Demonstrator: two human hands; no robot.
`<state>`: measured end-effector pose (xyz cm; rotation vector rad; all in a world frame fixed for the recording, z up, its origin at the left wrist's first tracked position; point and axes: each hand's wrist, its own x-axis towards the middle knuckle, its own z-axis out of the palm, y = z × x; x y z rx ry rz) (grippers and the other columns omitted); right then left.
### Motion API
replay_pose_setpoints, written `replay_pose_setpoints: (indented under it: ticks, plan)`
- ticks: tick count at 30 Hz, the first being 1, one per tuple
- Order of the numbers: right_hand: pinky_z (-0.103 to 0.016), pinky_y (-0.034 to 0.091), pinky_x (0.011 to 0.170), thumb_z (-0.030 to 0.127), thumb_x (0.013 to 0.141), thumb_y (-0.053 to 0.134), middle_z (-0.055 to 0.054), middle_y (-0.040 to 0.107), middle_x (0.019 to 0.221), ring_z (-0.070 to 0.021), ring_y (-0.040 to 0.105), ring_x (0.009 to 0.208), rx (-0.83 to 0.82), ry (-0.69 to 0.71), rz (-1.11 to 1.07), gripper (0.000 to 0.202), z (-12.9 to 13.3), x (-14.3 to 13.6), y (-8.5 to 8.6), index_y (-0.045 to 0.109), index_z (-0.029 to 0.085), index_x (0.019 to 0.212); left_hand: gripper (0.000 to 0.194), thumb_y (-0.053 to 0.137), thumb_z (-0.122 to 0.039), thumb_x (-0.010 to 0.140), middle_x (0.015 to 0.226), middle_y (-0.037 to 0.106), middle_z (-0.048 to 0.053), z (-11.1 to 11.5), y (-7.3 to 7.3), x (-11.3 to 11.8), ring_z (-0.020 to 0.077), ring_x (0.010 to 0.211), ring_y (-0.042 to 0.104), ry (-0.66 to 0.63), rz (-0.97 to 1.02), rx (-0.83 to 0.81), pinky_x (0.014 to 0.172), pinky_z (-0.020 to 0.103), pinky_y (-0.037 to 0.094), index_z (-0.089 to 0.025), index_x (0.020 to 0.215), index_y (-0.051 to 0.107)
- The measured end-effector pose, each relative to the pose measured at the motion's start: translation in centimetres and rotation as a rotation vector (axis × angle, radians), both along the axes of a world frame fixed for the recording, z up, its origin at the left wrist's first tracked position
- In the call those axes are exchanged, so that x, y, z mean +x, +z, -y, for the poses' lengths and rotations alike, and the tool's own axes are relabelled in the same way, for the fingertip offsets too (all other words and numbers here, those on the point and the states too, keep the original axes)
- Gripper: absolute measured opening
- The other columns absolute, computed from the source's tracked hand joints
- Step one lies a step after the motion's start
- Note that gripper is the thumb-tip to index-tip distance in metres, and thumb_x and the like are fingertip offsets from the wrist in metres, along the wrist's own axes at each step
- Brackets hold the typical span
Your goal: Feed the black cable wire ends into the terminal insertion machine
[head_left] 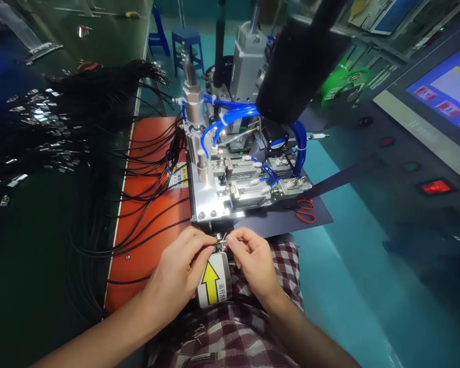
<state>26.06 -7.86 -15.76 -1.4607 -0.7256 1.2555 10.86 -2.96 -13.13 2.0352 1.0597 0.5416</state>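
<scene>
In front of the machine, my left hand [184, 255] pinches a thin black cable [218, 243] near its end between thumb and forefinger. My right hand [253, 258] is closed too, its thumb and forefinger pinching the fine wires [225, 238] at the tip of that cable. The fingertips are close together and partly hide the wires. Just below the hands, a white guard plate [211, 286] bears a yellow arrow. A small metal mechanism [219, 247] sits right behind and under the fingertips.
A metal machine [210, 197] with blue air tubes [237, 111] stands ahead. Black cables [145, 204] cross the orange surface [149, 263] at left, from a large bundle [95, 97]. Red-handled scissors [305, 211] lie at right, below a control panel [417, 138] with a screen.
</scene>
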Motion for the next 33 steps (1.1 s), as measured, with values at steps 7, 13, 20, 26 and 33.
replay_pose_setpoints:
  ticks: [7,13,20,26,33]
  plan:
    - [-0.023,0.024,0.043,0.037,0.077,0.063,0.006,0.042,0.050,-0.0085,0.033,0.043,-0.042,0.021,-0.093,0.022,-0.9,0.3,-1.7,0.056,0.018,0.068,0.030,0.040,-0.015,0.090,0.095,0.054,0.007,-0.4,-1.8,-0.9,0.0150,0.081,0.059,-0.152,-0.114,0.126,0.071,0.024,0.050,-0.020,0.114,0.057]
    - [-0.023,0.027,0.043,0.036,0.076,0.064,0.007,0.043,0.049,-0.0086,0.035,0.043,-0.057,0.029,-0.113,0.021,-1.3,0.1,-2.0,0.056,0.018,0.068,0.033,0.038,-0.014,0.090,0.092,0.051,0.007,-0.7,-2.0,-1.2,0.0144,0.076,0.058,-0.174,-0.131,0.177,0.064,0.024,0.049,-0.019,0.115,0.060]
    - [-0.023,0.031,0.045,0.034,0.077,0.063,0.006,0.047,0.052,-0.0091,0.040,0.045,-0.053,0.039,-0.079,0.020,-1.3,0.2,-2.0,0.056,0.018,0.068,0.036,0.038,-0.012,0.089,0.091,0.049,0.007,-0.8,-2.1,-1.0,0.0144,0.074,0.057,-0.164,-0.123,0.192,0.063,0.024,0.049,-0.017,0.118,0.060]
    - [-0.023,0.030,0.044,0.032,0.077,0.063,0.006,0.047,0.052,-0.0093,0.040,0.046,-0.060,0.039,-0.069,0.019,-1.2,0.3,-2.2,0.057,0.017,0.068,0.035,0.040,-0.014,0.089,0.092,0.049,0.008,-0.6,-2.0,-1.0,0.0160,0.075,0.057,-0.179,-0.158,0.203,0.063,0.026,0.049,-0.017,0.118,0.059]
    - [-0.021,0.031,0.044,0.030,0.077,0.063,0.006,0.047,0.052,-0.0088,0.041,0.046,-0.057,0.036,-0.068,0.018,-1.2,0.3,-2.3,0.056,0.017,0.068,0.035,0.043,-0.013,0.087,0.093,0.050,0.010,-0.6,-2.2,-0.9,0.0195,0.077,0.058,-0.173,-0.208,0.254,0.062,0.030,0.051,-0.017,0.119,0.059]
